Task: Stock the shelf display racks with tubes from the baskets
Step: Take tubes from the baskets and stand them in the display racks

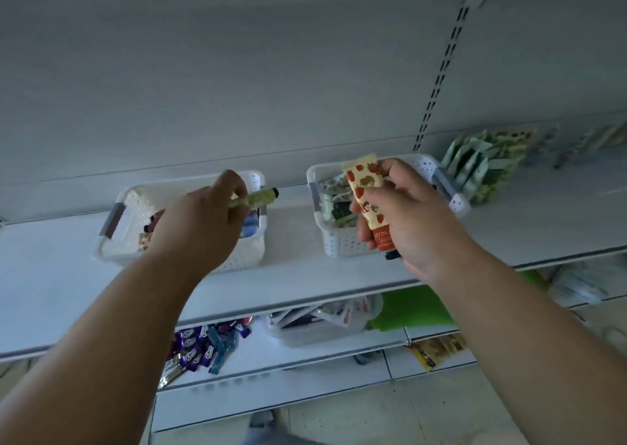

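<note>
Holding two tubes: you have one in each hand, both raised over the baskets on the white shelf (295, 285).
Left hand: your left hand (203, 220) pinches a slim yellow-green tube (259, 197) between thumb and fingertips; its dark cap points right, out past the rim of the left basket (135, 203).
Right hand: your right hand (407, 213) is wrapped round a cream tube with strawberry print (364, 186), flat crimped end up, red lower part and dark cap down by the heel of your palm.
Left basket: white, perforated, grey handle on its left side; a few small items lie inside, mostly hidden under your hand.
Right basket: the right basket (339, 241) is the same kind and holds a heap of patterned tubes and sachets just behind your strawberry tube.
Shelf neighbours: green and white sachets (481, 169) stand just right of the right basket.
Lower shelf: purple and blue wrapped bars (207, 346) lie below, with a clear tub (322, 325) and a green sheet (414, 309) beside them.
</note>
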`<action>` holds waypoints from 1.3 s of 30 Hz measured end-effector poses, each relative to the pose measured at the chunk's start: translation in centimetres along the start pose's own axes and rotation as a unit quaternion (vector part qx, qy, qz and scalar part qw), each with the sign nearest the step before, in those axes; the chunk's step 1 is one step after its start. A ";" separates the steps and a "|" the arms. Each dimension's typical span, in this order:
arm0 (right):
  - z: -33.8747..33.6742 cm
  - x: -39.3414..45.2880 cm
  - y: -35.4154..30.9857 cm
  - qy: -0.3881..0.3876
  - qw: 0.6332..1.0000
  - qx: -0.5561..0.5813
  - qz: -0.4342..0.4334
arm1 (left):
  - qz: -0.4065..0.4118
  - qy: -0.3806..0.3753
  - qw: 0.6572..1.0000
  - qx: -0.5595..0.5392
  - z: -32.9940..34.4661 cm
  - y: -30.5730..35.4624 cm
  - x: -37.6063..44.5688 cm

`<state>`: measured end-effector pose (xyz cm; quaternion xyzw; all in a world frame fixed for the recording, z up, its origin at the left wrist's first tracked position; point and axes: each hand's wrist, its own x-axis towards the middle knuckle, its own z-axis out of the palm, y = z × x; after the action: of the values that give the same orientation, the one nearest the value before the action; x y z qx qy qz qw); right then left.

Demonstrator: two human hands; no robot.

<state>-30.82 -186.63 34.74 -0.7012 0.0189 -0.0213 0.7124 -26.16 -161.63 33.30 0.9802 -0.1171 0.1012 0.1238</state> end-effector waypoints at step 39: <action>-43.6 8.2 1.1 -0.024 0.988 -0.152 -0.010 | -0.020 0.052 0.996 -0.067 17.0 45.5 14.5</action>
<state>-25.15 -230.59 32.96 -0.8019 -0.0022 -0.0079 0.5973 -21.11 -211.97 30.47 0.9652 -0.0972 0.1409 0.1975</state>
